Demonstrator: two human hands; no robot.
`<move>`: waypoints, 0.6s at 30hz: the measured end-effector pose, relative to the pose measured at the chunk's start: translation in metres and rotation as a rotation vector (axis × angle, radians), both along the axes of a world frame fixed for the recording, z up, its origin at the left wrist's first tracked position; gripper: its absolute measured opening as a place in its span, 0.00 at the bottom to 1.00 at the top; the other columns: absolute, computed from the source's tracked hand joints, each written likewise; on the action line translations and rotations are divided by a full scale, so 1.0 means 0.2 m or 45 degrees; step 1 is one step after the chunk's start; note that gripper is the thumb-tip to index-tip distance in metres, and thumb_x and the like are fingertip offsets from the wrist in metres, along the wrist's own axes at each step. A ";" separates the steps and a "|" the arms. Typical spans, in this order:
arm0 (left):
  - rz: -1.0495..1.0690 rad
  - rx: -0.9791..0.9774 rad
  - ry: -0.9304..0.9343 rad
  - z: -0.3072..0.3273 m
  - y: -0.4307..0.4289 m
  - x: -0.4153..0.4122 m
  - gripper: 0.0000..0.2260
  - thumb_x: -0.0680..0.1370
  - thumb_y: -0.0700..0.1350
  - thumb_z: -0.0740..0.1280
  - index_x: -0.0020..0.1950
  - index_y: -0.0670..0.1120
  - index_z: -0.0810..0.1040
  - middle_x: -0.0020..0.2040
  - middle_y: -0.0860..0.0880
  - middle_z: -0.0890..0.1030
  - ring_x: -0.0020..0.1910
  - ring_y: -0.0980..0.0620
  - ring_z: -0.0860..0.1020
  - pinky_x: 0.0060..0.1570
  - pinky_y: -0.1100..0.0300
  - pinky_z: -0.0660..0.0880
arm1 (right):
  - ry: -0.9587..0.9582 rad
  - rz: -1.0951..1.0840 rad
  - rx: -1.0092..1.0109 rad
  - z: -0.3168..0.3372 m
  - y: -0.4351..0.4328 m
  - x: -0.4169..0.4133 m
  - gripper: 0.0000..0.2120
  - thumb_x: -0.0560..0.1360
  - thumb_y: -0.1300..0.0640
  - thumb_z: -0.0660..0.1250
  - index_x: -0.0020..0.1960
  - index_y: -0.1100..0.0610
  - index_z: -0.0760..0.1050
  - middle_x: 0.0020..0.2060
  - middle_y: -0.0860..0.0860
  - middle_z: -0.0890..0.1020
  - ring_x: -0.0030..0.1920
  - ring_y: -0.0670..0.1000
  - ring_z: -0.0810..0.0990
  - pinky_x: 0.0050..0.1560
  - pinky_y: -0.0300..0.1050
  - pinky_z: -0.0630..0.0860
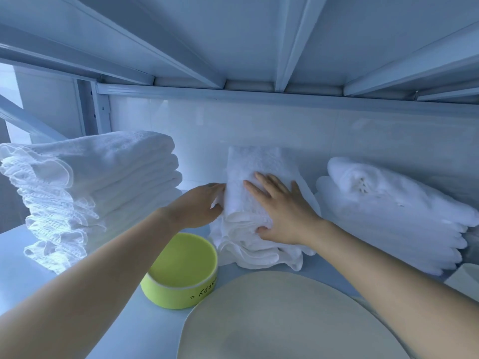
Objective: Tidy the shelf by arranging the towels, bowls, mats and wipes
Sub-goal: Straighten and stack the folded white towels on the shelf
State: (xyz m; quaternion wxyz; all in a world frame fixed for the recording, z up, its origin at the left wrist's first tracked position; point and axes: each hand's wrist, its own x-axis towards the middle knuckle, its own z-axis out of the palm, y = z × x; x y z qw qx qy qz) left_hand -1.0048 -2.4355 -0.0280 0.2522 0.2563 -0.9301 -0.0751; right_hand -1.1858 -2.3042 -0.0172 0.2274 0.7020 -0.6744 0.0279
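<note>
Right hand [280, 213] flat atop towel [259, 161]

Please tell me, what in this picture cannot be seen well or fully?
- Head view: the left hand has its fingertips hidden behind the middle towel pile.
- Head view: the round cream mat is cut off by the bottom edge and crossed by the right forearm.
- Head view: the pale object at the right edge is cut off and unidentifiable.

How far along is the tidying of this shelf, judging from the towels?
Done: the left towel stack looks folded and stacked. In hand: the left hand touches the side and the right hand presses flat on the middle towel pile, rumpled below. Remaining: the right towel pile leans; the green bowl and round mat sit at the front.
</note>
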 end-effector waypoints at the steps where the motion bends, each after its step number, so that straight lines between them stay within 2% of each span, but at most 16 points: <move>1: 0.009 0.010 -0.018 0.00 0.00 0.01 0.21 0.75 0.42 0.63 0.68 0.51 0.68 0.62 0.52 0.74 0.59 0.52 0.73 0.49 0.62 0.66 | -0.002 0.010 -0.008 0.01 0.00 -0.01 0.45 0.70 0.41 0.64 0.75 0.46 0.38 0.76 0.49 0.40 0.75 0.53 0.43 0.70 0.63 0.53; 5: -0.017 -0.091 -0.050 0.00 0.01 0.03 0.29 0.71 0.46 0.70 0.71 0.52 0.64 0.64 0.55 0.71 0.59 0.54 0.72 0.49 0.65 0.65 | -0.163 0.102 -0.024 0.06 0.00 -0.09 0.42 0.71 0.40 0.66 0.75 0.43 0.44 0.76 0.47 0.46 0.76 0.49 0.49 0.70 0.54 0.59; 8: 0.000 -0.174 0.022 -0.01 0.01 0.00 0.26 0.72 0.45 0.70 0.69 0.50 0.67 0.62 0.51 0.75 0.57 0.52 0.74 0.46 0.67 0.64 | -0.221 0.163 -0.042 0.06 0.01 -0.13 0.41 0.69 0.36 0.66 0.74 0.40 0.47 0.76 0.44 0.50 0.75 0.46 0.51 0.71 0.49 0.59; 12: -0.028 -0.247 0.130 -0.02 0.02 -0.03 0.17 0.75 0.41 0.65 0.64 0.48 0.73 0.54 0.49 0.79 0.52 0.48 0.77 0.43 0.64 0.66 | -0.262 0.127 -0.018 0.04 0.01 -0.16 0.43 0.62 0.23 0.53 0.72 0.33 0.40 0.75 0.40 0.46 0.75 0.44 0.48 0.69 0.60 0.61; 14: -0.032 -0.261 0.126 0.00 0.03 -0.02 0.14 0.74 0.41 0.64 0.60 0.48 0.76 0.50 0.51 0.80 0.48 0.48 0.77 0.39 0.61 0.68 | -0.313 0.127 0.014 0.04 0.02 -0.17 0.43 0.60 0.20 0.51 0.70 0.29 0.38 0.75 0.37 0.44 0.75 0.43 0.45 0.69 0.63 0.59; 18: 0.099 -0.266 0.107 0.06 0.02 0.00 0.19 0.69 0.48 0.62 0.60 0.50 0.75 0.55 0.55 0.78 0.53 0.52 0.76 0.43 0.60 0.71 | -0.470 0.152 0.020 0.07 0.06 -0.16 0.40 0.65 0.28 0.62 0.71 0.31 0.47 0.74 0.38 0.47 0.74 0.41 0.46 0.72 0.58 0.57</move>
